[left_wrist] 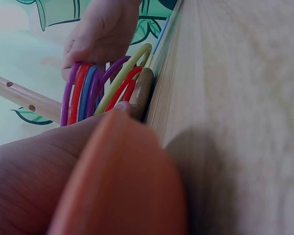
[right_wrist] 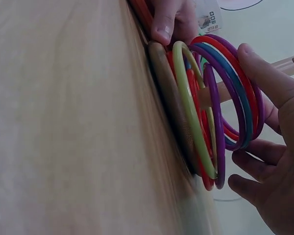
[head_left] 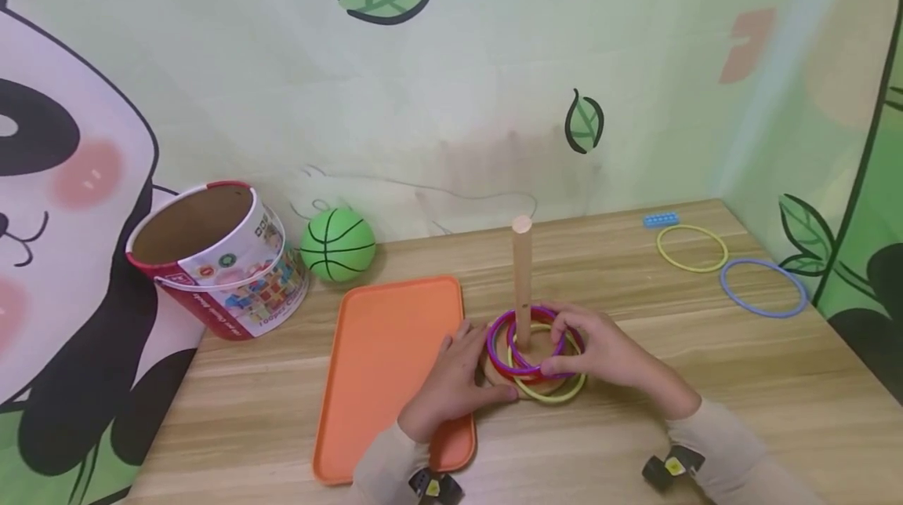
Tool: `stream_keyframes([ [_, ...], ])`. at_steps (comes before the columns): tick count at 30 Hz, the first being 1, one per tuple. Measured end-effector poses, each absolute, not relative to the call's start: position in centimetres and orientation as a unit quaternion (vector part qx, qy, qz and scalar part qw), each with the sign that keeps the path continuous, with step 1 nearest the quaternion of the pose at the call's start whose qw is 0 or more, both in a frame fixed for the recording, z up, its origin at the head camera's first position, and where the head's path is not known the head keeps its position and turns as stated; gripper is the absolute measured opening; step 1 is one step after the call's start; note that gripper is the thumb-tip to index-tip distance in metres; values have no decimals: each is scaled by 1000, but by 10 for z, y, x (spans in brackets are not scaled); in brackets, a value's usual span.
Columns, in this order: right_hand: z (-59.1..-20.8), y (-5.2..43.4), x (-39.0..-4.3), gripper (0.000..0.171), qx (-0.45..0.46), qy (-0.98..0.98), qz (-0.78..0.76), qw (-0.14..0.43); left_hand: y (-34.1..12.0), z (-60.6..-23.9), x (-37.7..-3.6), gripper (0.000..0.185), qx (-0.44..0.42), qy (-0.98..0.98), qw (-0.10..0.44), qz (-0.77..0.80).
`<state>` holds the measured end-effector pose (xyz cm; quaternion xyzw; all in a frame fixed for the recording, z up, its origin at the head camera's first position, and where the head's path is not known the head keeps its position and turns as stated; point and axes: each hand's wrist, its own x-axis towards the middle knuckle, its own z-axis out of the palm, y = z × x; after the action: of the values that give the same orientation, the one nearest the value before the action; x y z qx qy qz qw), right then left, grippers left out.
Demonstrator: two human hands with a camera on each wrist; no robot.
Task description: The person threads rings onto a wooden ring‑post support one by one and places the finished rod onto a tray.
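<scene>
A wooden peg (head_left: 522, 277) stands upright on a round wooden base (right_wrist: 166, 93), with several coloured rings around it. My right hand (head_left: 600, 348) grips a group of purple, red and blue rings (right_wrist: 246, 122) at their right side, thumb on the near side. These rings sit above the others, still around the peg. Lower down, a yellow-green ring (head_left: 550, 398), a purple ring (right_wrist: 216, 127) and red rings lie tilted near the base. My left hand (head_left: 458, 379) holds the base's left side, its thumb tip at the near edge.
An orange tray (head_left: 388, 364) lies under my left forearm. Behind it are a green ball (head_left: 339, 245) and a printed bucket (head_left: 233, 270). At the far right lie a yellow ring (head_left: 677, 266), a blue ring (head_left: 755, 311) and a blue block (head_left: 661, 220).
</scene>
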<state>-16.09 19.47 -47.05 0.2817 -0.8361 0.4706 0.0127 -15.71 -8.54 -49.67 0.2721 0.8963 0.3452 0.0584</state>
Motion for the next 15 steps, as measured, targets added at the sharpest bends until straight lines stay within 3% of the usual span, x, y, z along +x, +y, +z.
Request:
stream_keyframes([
  [8,-475,194,-163,37,282,-842,460,17,-84,-494,-158,104,281,893,50,348],
  [15,-474,198,-163,54,271,-850,451,9,-85,-497,-157,104,284,894,48,343],
])
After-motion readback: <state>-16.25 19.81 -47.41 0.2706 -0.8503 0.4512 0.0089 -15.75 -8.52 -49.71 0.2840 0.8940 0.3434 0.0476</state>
